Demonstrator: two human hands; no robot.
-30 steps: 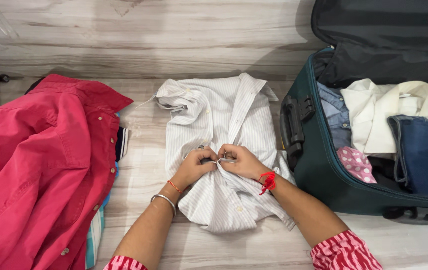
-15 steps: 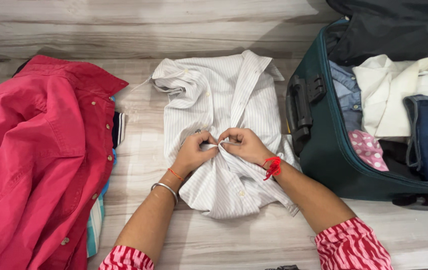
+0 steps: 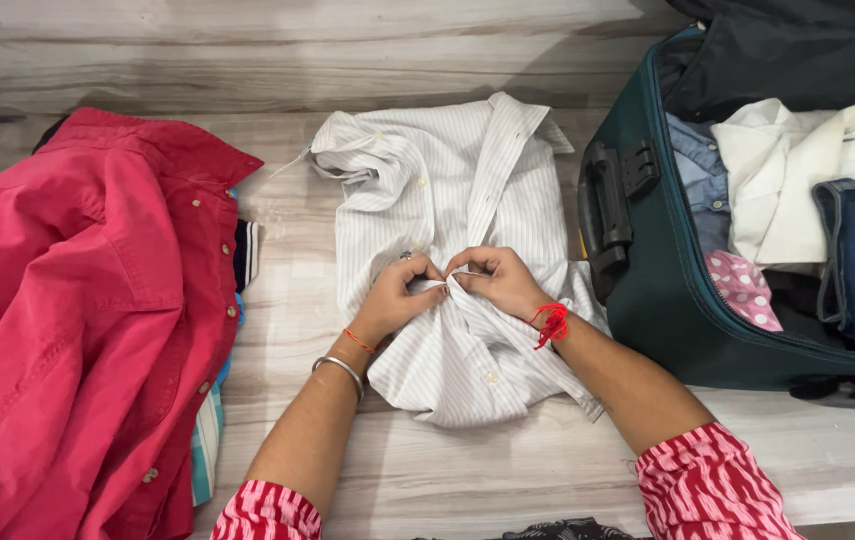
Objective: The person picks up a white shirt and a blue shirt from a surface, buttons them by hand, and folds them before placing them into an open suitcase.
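Home, likely a bedroom. Wood-look floor (image 3: 147, 50); open suitcase (image 3: 667, 300) packed with clothes, shirts (image 3: 87, 300) piled beside.

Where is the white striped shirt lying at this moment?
The white striped shirt lies on the wooden floor at centre, between the red shirt and the open green suitcase.
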